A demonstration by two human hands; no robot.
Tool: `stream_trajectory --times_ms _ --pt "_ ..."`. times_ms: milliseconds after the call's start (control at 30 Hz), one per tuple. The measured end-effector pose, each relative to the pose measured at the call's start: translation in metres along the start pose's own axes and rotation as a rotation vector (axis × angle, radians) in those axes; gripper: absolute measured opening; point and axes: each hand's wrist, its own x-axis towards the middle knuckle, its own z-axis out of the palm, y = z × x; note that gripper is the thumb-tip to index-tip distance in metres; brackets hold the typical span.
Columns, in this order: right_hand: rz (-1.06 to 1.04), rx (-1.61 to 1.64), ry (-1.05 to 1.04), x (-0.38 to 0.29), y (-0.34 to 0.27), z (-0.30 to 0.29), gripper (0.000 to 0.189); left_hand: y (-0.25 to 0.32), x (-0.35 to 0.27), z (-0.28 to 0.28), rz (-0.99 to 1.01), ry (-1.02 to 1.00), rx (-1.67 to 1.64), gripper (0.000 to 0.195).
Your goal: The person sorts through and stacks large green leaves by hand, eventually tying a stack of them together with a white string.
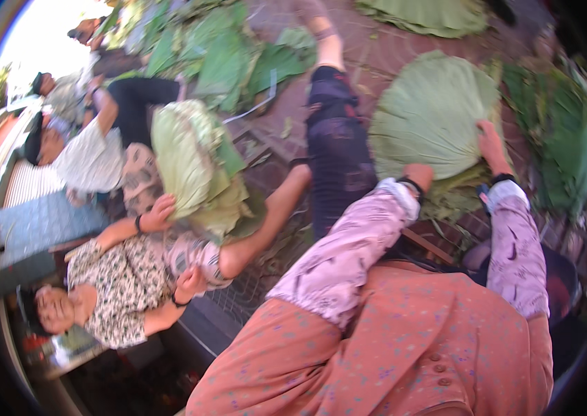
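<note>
Low in front of me, a large round pale-green leaf point(434, 114), which looks like a lotus leaf, lies over a heap of other leaves on the paved ground. My left hand point(419, 176) is at its near edge, partly behind the sleeve cuff; its fingers are hidden. My right hand point(491, 143) is at the right edge of this leaf, fingers bent against it; the fingertips do not show clearly enough to tell a grip. Yellowed leaves point(455, 197) lie beneath, close to both wrists.
Dark green leaves point(559, 135) are piled at right, more leaves point(220, 52) at upper left. Another round stack point(429, 15) lies at the top. My outstretched leg point(337, 140) borders the leaf. A seated co-worker point(122, 281) at left has a leaf bundle point(189, 156); others sit beyond.
</note>
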Motion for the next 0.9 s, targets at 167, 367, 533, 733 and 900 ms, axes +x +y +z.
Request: stream_trajectory --times_ms 167,367,533,733,900 --pt "0.124 -0.232 -0.202 0.006 -0.022 -0.007 0.035 0.003 -0.016 -0.013 -0.065 -0.216 0.103 0.023" --pt "0.370 -0.290 -0.428 0.017 -0.056 0.002 0.038 -0.010 -0.019 -0.013 -0.008 -0.240 0.192 0.030" --pt "0.226 -0.160 -0.317 0.001 -0.002 0.015 0.040 -0.013 -0.020 -0.008 -0.075 -0.209 0.029 0.036" --pt "0.224 -0.199 -0.315 -0.016 -0.025 0.001 0.042 -0.010 -0.045 -0.018 -0.112 -0.305 -0.108 0.032" --pt "0.542 -0.359 -0.368 -0.037 -0.121 -0.040 0.033 -0.006 -0.077 -0.041 -0.038 -0.194 -0.197 0.029"
